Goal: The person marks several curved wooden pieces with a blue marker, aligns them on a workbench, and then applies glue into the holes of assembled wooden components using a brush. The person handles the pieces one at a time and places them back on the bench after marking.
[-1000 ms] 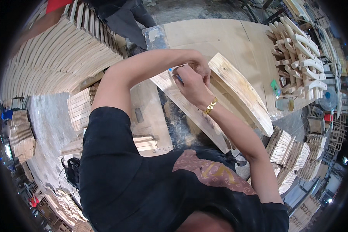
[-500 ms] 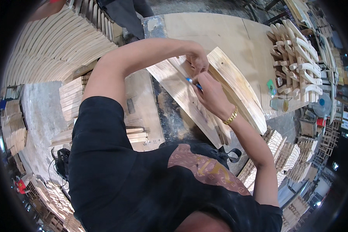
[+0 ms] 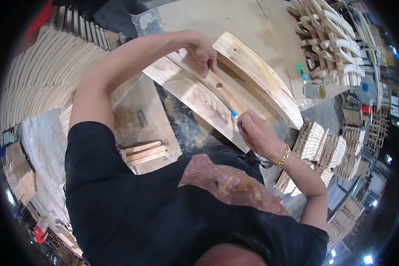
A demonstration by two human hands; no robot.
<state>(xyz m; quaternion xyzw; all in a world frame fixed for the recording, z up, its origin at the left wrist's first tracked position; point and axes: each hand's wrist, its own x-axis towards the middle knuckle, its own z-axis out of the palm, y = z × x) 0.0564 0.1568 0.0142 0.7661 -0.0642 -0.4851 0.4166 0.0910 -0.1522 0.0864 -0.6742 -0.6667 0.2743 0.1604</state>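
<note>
A narrow curved wooden strip [image 3: 229,95] with a round hole lies slantwise over a wide pale board [image 3: 181,84]. My left hand [image 3: 203,56] grips the strip near its far end, fingers bent round it. My right hand [image 3: 258,133] is closed on a blue pen [image 3: 234,115] whose tip meets the edge of the strip's near end. Part of that end is hidden behind the right fingers. Beside the strip, to its right, rests a thick curved wooden piece [image 3: 264,77] with a pale grained face.
Tall rows of curved slats [image 3: 53,80] stand at the left. Shaped wooden arms [image 3: 334,48] are piled at the far right of the worktable [image 3: 208,20], near a glass jar [image 3: 315,91] and a small green item [image 3: 302,71]. Another person's dark clothing [image 3: 113,17] shows at the top.
My right hand has slid toward me along the strip with the pen, away from my left hand. The strip's hole now shows between them. The whole view has shifted somewhat.
</note>
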